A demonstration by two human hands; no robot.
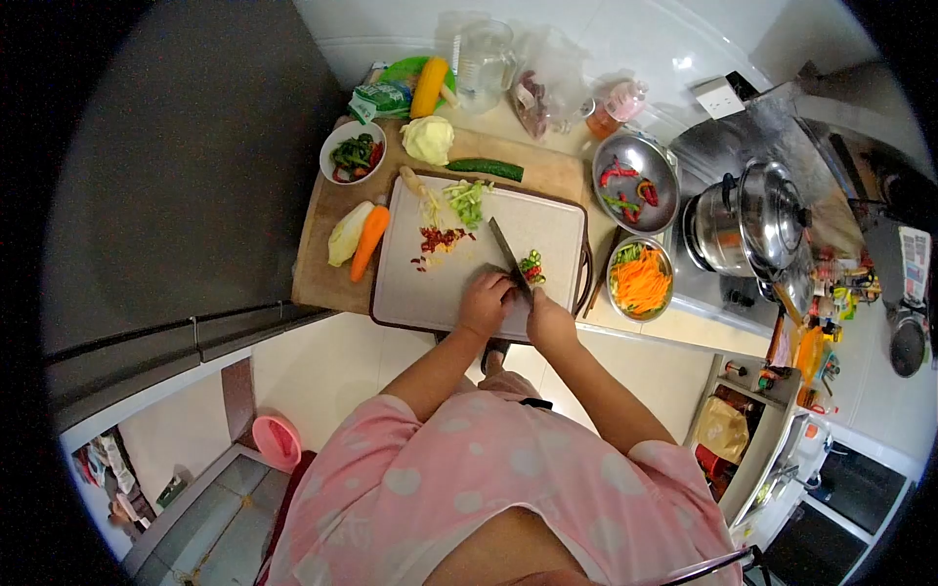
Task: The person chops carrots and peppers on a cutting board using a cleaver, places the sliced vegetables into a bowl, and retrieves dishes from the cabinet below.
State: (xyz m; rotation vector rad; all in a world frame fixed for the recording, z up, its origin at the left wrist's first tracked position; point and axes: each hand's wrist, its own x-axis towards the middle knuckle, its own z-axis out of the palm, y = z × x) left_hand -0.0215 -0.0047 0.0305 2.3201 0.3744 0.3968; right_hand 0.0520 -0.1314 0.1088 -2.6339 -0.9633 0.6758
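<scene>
My right hand (551,322) is wrapped round the handle of a knife (510,256), its blade slanting up and left over the cutting board (420,298). Close to the blade's left side, my left hand (486,304) rests with curled fingers; whatever lies beneath them is hidden. Sliced green and red chili (531,266) lies just right of the blade. Farther left on the board are chopped red pieces (445,238), chopped green stalks (469,202) and a piece of ginger (411,180).
A carrot (370,242), a cucumber (486,169) and a cabbage (427,140) surround the board. A white bowl (353,152) is at the left. On the right are a chili bowl (637,156), a bowl of carrot strips (641,280) and a steel pot (723,230) on the stove.
</scene>
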